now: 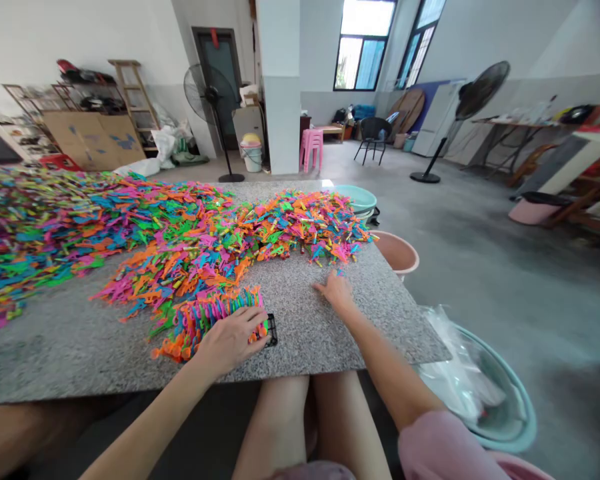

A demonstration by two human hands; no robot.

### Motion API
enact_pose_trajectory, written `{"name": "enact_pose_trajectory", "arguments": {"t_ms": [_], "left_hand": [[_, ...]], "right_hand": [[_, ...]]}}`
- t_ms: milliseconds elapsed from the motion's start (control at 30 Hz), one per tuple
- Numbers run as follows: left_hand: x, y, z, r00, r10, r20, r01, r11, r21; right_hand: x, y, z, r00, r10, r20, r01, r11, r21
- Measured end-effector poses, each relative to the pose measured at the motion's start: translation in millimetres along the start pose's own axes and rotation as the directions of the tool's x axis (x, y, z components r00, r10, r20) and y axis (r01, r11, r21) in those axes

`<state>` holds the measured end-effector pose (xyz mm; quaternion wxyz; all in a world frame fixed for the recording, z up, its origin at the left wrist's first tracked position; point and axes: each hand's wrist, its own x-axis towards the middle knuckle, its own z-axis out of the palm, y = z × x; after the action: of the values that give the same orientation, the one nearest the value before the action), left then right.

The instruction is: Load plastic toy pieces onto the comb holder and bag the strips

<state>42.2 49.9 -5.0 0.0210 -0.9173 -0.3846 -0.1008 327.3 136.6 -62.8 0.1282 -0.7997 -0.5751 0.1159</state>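
Note:
My left hand (234, 339) lies over a tightly packed row of small plastic pieces (215, 308) in orange, pink, green and blue. Its thumb and fingers close around the row's right end. A black openwork rack (273, 330) sticks out beyond that end; how far it runs under the pieces is hidden. On the bare stone, just in front of the loose heap, is my right hand (337, 291), thumb stretched to the left and apart from the fingers. A small blue piece (341, 272) shows at its fingertips, seemingly touched but not gripped.
A long heap of loose coloured pieces (190, 253) spreads over the speckled stone table (300, 333). Beyond its right edge stand a brown basin (405, 250) and a turquoise tub (523, 420) holding clear plastic bags (460, 380). Another person's limb (25, 427) shows at lower left.

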Motion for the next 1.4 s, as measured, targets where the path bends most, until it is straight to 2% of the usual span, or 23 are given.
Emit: {"name": "enact_pose_trajectory", "arguments": {"t_ms": [67,133,200,267,367,500,567,667,767,900,1067,1167,1200,1233,1267,1300,1333,1367,1400], "left_hand": [[-1,0,-1,1.0,0.0,0.01,0.0,1.0,-0.006],[-1,-2,0,1.0,0.007,0.021,-0.006,1.0,-0.014],[-1,-4,2,1.0,0.013,0.02,-0.013,1.0,-0.026],[-2,-6,4,1.0,0.019,0.008,-0.018,0.999,-0.047],[-2,-8,6,1.0,0.022,0.0,-0.022,0.996,-0.081],[-1,-5,1,1.0,0.013,0.017,-0.012,0.998,-0.068],[0,-3,-2,1.0,0.007,0.0,-0.007,0.998,-0.067],[1,-1,-5,1.0,0.007,-0.02,-0.009,0.998,-0.061],[2,-1,-5,1.0,0.015,-0.013,-0.015,0.998,-0.055],[3,-2,-4,0.999,0.036,0.005,-0.036,0.999,-0.022],[5,-6,-7,0.99,0.131,0.052,-0.133,0.991,0.032],[5,-8,-9,0.991,0.116,0.063,-0.118,0.992,0.031],[5,-8,-8,0.993,0.104,0.054,-0.105,0.994,0.028],[5,-9,-8,0.995,0.096,0.04,-0.097,0.995,0.024],[4,-9,-7,0.995,0.092,0.024,-0.092,0.996,0.019],[4,-9,-6,0.995,0.094,0.013,-0.094,0.995,0.016],[3,-9,-5,0.995,0.098,0.002,-0.098,0.995,0.015],[3,-9,-3,0.995,0.101,-0.014,-0.101,0.995,0.018],[3,-9,-2,0.994,0.103,-0.026,-0.103,0.994,0.024]], "right_hand": [[10,15,3,0.998,0.061,0.017,-0.062,0.996,0.06],[4,29,11,0.993,0.099,0.062,-0.11,0.97,0.215],[-12,41,24,0.989,0.059,0.138,-0.113,0.9,0.42],[-31,45,37,0.98,-0.037,0.194,-0.086,0.804,0.589],[-53,29,53,0.96,-0.176,0.22,-0.022,0.73,0.683],[-59,-26,66,0.918,-0.374,0.136,0.15,0.641,0.752],[-57,-53,69,0.892,-0.445,0.08,0.235,0.609,0.758],[-55,-78,70,0.848,-0.526,0.06,0.353,0.645,0.678],[-55,-86,64,0.796,-0.596,0.106,0.468,0.716,0.519],[-54,-95,48,0.774,-0.604,0.192,0.532,0.783,0.322],[-59,-103,50,0.706,-0.67,0.227,0.597,0.737,0.319],[-51,-87,56,0.647,-0.745,0.16,0.67,0.656,0.346],[-43,-77,54,0.669,-0.736,0.106,0.674,0.66,0.331],[-31,-64,50,0.727,-0.686,0.038,0.646,0.702,0.298],[-17,-49,42,0.819,-0.572,-0.036,0.562,0.789,0.247],[-1,-33,33,0.915,-0.391,-0.104,0.404,0.896,0.185],[15,-18,22,0.964,-0.224,-0.145,0.243,0.962,0.127],[31,-4,12,0.981,-0.117,-0.152,0.13,0.989,0.075],[44,8,3,0.988,-0.07,-0.135,0.074,0.997,0.03]]}}
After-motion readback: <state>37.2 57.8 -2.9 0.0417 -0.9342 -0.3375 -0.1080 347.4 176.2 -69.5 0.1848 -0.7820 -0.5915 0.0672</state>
